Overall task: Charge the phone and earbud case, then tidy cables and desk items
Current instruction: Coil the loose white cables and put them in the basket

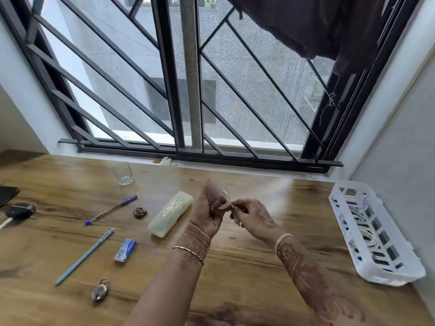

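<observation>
My left hand holds a coiled white cable above the middle of the wooden desk. My right hand pinches the cable's loose end beside the coil. A white slotted basket with white cables inside stands at the desk's right edge. At the far left lie a dark phone and a black earbud case with a white cable plugged into it.
On the desk lie a pale green pencil box, a blue-capped pen, a light blue pencil, a blue staples packet, a padlock, a small dark trinket and a glass. A barred window stands behind.
</observation>
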A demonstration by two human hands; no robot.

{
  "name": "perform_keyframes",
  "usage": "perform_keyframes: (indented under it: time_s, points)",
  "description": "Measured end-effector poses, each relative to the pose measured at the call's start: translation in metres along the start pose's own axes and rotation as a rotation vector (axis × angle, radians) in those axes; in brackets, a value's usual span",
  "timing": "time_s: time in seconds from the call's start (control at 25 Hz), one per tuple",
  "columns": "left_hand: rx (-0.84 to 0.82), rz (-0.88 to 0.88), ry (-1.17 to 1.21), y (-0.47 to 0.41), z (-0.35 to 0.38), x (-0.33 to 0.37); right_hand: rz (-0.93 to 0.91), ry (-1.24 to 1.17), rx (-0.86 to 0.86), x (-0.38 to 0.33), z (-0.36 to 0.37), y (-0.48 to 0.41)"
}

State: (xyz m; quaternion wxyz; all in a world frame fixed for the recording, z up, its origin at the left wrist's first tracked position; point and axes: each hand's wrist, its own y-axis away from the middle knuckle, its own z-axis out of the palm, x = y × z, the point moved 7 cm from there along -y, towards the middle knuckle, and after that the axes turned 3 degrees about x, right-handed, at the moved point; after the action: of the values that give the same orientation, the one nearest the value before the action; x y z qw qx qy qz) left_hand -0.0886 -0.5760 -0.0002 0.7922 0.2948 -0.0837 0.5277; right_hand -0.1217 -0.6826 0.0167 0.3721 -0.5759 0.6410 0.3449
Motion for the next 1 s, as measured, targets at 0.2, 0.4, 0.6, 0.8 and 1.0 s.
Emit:
perform_keyframes:
  time_s: [0.2, 0.4, 0.6, 0.8, 1.0]
  points:
    - [0.054, 0.054, -0.023, 0.001, -0.003, -0.001, 0.078, -0.037, -0.011, 0.002, 0.003, 0.006]
    - [0.02, 0.021, -0.128, 0.002, -0.001, 0.0, 0.129, -0.215, 0.132, 0.009, -0.005, 0.004]
    - [0.002, -0.072, -0.146, 0.003, -0.006, -0.011, 0.122, -0.448, 0.23, 0.007, -0.011, 0.003]
    - [-0.012, -0.126, -0.189, 0.008, -0.006, -0.021, 0.204, -0.74, 0.221, 0.019, -0.006, 0.002]
    - [-0.019, -0.094, -0.297, 0.01, -0.002, -0.024, 0.3, -0.914, 0.208, 0.031, 0.001, 0.002]
